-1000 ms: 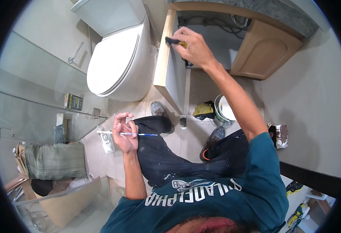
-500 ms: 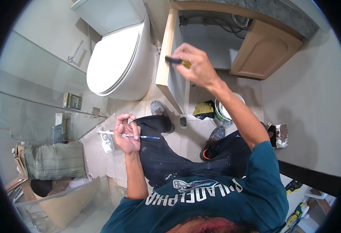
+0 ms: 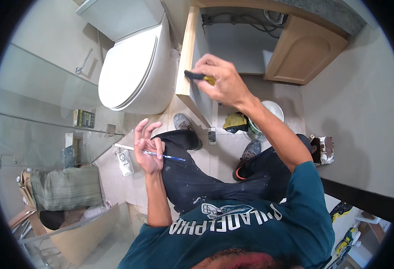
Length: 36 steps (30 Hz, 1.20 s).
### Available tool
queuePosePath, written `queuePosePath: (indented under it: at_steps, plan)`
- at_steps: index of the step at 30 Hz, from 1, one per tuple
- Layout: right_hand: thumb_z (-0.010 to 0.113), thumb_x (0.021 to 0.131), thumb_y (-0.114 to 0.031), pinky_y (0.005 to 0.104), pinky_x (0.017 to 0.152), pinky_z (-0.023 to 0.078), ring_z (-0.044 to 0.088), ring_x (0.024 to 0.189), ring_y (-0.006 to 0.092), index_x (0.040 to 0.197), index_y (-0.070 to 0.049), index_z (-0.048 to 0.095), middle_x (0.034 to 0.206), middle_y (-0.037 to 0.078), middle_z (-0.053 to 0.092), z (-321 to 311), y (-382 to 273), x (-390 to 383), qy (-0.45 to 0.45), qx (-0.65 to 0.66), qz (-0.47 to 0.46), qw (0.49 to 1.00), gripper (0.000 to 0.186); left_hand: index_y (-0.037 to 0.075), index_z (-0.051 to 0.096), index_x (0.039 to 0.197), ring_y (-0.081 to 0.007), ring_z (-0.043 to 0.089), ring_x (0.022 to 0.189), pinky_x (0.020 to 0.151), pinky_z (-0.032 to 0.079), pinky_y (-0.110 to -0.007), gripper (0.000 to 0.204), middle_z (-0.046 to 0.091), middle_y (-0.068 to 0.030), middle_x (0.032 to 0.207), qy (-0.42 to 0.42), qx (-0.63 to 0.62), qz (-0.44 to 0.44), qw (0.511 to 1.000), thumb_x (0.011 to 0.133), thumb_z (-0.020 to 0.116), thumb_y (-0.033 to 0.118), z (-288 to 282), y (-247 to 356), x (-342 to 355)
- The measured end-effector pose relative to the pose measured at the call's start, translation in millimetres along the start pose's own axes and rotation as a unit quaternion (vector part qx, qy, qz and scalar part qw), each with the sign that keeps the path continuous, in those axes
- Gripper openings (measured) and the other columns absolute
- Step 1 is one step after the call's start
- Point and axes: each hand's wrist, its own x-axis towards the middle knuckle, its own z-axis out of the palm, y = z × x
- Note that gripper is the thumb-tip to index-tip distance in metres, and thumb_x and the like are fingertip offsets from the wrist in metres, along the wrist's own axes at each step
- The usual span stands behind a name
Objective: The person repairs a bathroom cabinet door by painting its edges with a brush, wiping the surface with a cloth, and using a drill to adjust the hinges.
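Note:
My right hand (image 3: 221, 78) is closed round a short black-and-yellow hand tool (image 3: 200, 77); its kind is not clear. The tool's dark end meets the narrow wooden edge of an open cabinet door (image 3: 187, 56). Over my left thigh, my left hand (image 3: 148, 150) is palm up and holds a thin white-and-blue stick (image 3: 172, 158), like a slim brush, crosswise under the thumb. Two of its fingers stretch out away from the stick. The wooden vanity cabinet (image 3: 237, 42) behind the door stands open, with hoses inside.
A white toilet (image 3: 132, 67) stands left of the door. On the floor are a yellow-and-black cloth item (image 3: 236, 123), a white bucket (image 3: 273, 112), a clear packet (image 3: 125, 162) and a paint-stained container (image 3: 326, 150). A glass panel (image 3: 35, 98) runs along the left.
My right hand and its tool have shifted slightly down and left along the door's edge. Two fingers of my left hand have straightened upward while the stick stays in it.

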Motion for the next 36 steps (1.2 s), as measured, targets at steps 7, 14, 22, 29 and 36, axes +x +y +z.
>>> queuePosePath:
  at_steps: [7,14,22,29,36]
  plan:
    - [0.069,0.075,-0.001,0.0319,0.075,0.055,0.066,0.083,0.0221,0.097,-0.003,0.074,0.094,0.009,0.066,-7,-32,-34,0.052,0.052,-0.055,0.996,0.022,-0.003,0.038,0.142,-0.0103,0.045,0.039,0.036,0.034,-0.021,0.054,0.058,-0.0270,0.125,0.021,-0.014,0.007,1.000,0.096,0.043,0.025,-4,2,-1]
    - [0.065,0.080,-0.004,0.0330,0.078,0.052,0.065,0.083,0.0232,0.097,0.001,0.071,0.093,0.010,0.064,-10,-7,-11,0.068,0.059,0.015,0.996,0.018,-0.002,0.039,0.142,-0.0101,0.045,0.040,0.036,0.034,-0.022,0.054,0.059,-0.0244,0.123,0.026,-0.053,0.005,0.998,0.095,0.045,0.025,-9,4,-1]
    - [0.067,0.078,0.000,0.0319,0.075,0.051,0.063,0.083,0.0226,0.094,0.000,0.070,0.092,0.009,0.062,3,-35,-53,-0.065,0.059,-0.051,0.995,0.016,-0.001,0.040,0.143,-0.0096,0.042,0.041,0.038,0.033,-0.022,0.053,0.059,-0.0198,0.124,0.022,-0.046,-0.001,0.999,0.095,0.042,0.022,-10,2,0]
    - [0.071,0.089,-0.023,0.0284,0.071,0.052,0.063,0.076,0.0149,0.103,-0.002,0.065,0.092,0.007,0.066,-27,-11,-147,0.042,0.280,0.320,0.904,0.027,-0.002,0.039,0.143,-0.0205,0.061,0.061,0.047,0.043,-0.023,0.068,0.058,-0.0207,0.124,-0.024,0.113,-0.045,0.992,0.091,0.053,0.040,20,5,-15]
    - [0.062,0.097,-0.026,0.0286,0.057,0.055,0.061,0.061,0.0163,0.099,-0.009,0.059,0.084,0.004,0.061,-24,66,-225,0.356,0.543,0.471,0.597,0.018,0.003,0.051,0.139,-0.0334,0.037,0.141,0.115,0.030,-0.046,0.067,0.031,-0.0221,0.155,-0.299,0.359,-0.146,0.872,0.104,0.028,0.056,132,-75,-57]
